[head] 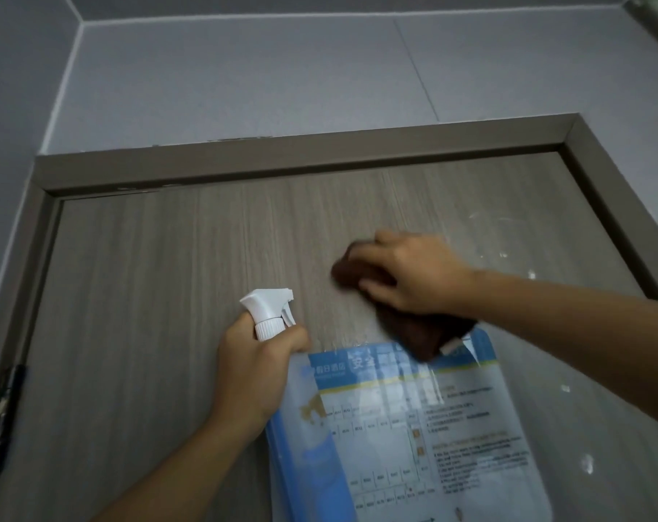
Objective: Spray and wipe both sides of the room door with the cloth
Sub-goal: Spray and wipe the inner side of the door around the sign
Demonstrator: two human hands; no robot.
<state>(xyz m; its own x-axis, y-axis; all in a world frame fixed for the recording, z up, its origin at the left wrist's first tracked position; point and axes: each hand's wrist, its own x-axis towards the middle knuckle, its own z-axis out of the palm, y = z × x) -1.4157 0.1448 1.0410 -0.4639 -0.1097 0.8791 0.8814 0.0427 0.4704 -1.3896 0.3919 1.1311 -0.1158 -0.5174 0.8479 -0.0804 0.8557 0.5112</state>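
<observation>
Head cam, looking up at top part of room door [161, 295], grey-brown wood-grain face, sitting closed inside its taupe door frame [304, 154].

R hand [406, 275] is pressing a dark brown cloth [425, 333] flat against door, upper centre-right, fingers curling over cloth's top edge & gripping it. Cloth is bunching under palm; its lower end is hanging down & overlapping top edge of laminated evacuation notice [414, 427]. Small white tag showing at cloth's lower corner. Cloth & fingertips are blurring.

L hand [259, 371] is holding a spray bottle by neck, fingers wrapping round it; only white trigger head [269, 307] is showing above fist, nozzle pointing right. Bottle body hidden behind hand. Hand is sitting left of notice, touching or just overlapping its top-left corner, can't tell which.

Wet streaks & droplets [508, 250] are glistening on door right of cloth, w/ more spots lower right.

Notice is blue/white w/ floor-plan grid & printed text, too blurry to read, glare across it.

Door hinge [3, 408] is showing at far-left edge. Grey wall [244, 77] above frame.
</observation>
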